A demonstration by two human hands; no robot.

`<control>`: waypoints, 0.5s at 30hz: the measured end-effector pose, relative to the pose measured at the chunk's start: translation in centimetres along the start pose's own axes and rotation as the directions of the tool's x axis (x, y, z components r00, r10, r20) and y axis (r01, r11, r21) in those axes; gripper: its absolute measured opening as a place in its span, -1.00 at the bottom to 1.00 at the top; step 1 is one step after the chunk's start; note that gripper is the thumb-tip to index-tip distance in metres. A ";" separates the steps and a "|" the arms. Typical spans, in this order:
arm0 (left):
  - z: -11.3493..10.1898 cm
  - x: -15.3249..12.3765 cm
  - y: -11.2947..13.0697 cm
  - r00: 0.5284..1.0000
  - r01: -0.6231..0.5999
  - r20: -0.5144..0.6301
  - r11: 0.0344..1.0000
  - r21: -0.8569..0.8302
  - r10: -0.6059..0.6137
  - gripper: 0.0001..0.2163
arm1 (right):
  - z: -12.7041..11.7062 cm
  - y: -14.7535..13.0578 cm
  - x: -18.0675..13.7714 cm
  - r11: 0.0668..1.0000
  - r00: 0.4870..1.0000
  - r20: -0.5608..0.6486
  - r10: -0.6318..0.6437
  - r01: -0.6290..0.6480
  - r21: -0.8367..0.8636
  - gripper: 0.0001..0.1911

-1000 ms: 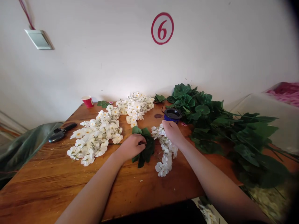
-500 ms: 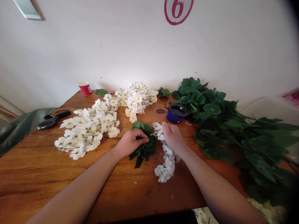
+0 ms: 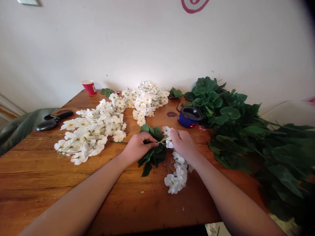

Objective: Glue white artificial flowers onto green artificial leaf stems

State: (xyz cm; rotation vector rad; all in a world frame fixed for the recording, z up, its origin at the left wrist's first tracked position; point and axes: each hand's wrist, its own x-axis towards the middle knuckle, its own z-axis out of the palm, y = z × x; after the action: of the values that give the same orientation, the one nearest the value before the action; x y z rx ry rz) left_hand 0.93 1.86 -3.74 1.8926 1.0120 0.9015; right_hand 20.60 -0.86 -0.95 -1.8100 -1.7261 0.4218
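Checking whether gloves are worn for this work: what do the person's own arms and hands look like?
The left hand and right hand are bare, with no gloves. The left forearm and right forearm are bare too, with no sleeve in view. No watch or bracelet shows on either wrist.

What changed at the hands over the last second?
The left hand has moved right, holding the dark green fabric leaf bunch, its fingertips now reaching the thin green stem of the white blossom spray in the right hand. The round blue container stayed put.
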 end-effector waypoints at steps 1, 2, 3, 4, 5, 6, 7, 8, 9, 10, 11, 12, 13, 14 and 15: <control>0.0 0.0 0.0 1.000 -0.004 -0.001 1.000 -0.008 0.004 -0.92 | 0.0 0.1 0.0 1.000 1.000 0.001 0.000 0.000 0.001 -0.52; 0.0 0.0 0.0 1.000 -0.009 0.003 1.000 -0.016 0.009 -0.92 | 0.0 0.1 0.0 1.000 1.000 0.002 0.002 -0.002 0.002 -0.52; 0.0 0.0 0.0 1.000 -0.013 0.007 1.000 -0.027 0.013 -0.92 | 0.0 0.2 0.0 1.000 1.000 0.000 0.006 -0.006 0.003 -0.53; 0.0 0.0 -0.1 1.000 -0.017 0.014 0.999 -0.038 0.018 -0.92 | 0.0 0.3 0.0 1.000 1.000 -0.005 0.013 -0.013 0.004 -0.53; 0.0 0.0 -0.1 1.000 -0.018 0.020 0.999 -0.049 0.019 -0.92 | 0.0 0.4 0.0 1.000 1.000 -0.010 0.021 -0.021 0.007 -0.53; -0.1 0.0 -0.1 1.000 -0.018 0.022 0.998 -0.060 0.019 -0.91 | 0.0 0.4 0.1 1.000 1.000 -0.016 0.027 -0.027 0.012 -0.53; -0.1 0.0 -0.1 1.000 -0.015 0.023 0.998 -0.069 0.016 -0.91 | 0.0 0.5 0.1 0.999 0.999 -0.023 0.032 -0.031 0.019 -0.53; -0.1 0.0 -0.1 1.000 -0.012 0.022 0.997 -0.077 0.014 -0.90 | 0.0 0.5 0.1 0.999 0.999 -0.030 0.036 -0.036 0.026 -0.53; -0.1 0.0 -0.1 1.000 -0.011 0.022 0.996 -0.084 0.013 -0.89 | 0.0 0.6 0.2 0.999 0.998 -0.037 0.043 -0.042 0.032 -0.54; -0.1 0.0 0.0 1.000 -0.010 0.021 0.996 -0.090 0.012 -0.89 | 0.0 0.6 0.2 0.998 0.998 -0.041 0.051 -0.049 0.036 -0.54; -0.1 0.0 0.0 1.000 -0.009 0.020 0.996 -0.094 0.011 -0.88 | 0.0 0.7 0.3 0.998 0.997 -0.045 0.058 -0.056 0.040 -0.54; -0.1 0.0 0.0 1.000 -0.009 0.018 0.995 -0.098 0.011 -0.88 | 0.0 0.7 0.3 0.997 0.997 -0.049 0.064 -0.062 0.045 -0.54; -0.1 -0.1 0.0 1.000 -0.010 0.016 0.995 -0.100 0.012 -0.88 | 0.0 0.8 0.4 0.996 0.996 -0.052 0.068 -0.066 0.052 -0.55; -0.1 -0.1 0.1 1.000 -0.011 0.013 0.995 -0.103 0.012 -0.88 | 0.0 0.9 0.5 0.996 0.996 -0.055 0.070 -0.067 0.060 -0.55; -0.1 -0.1 0.0 1.000 -0.008 0.009 0.995 -0.103 0.009 -0.88 | 0.0 1.0 0.5 0.995 0.996 -0.055 0.070 -0.066 0.069 -0.56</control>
State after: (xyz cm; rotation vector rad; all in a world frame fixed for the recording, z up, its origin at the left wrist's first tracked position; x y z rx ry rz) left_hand 0.82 1.80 -3.67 1.8146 0.9352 0.9308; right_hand 21.39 -0.34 -1.48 -1.8191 -1.5959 0.4462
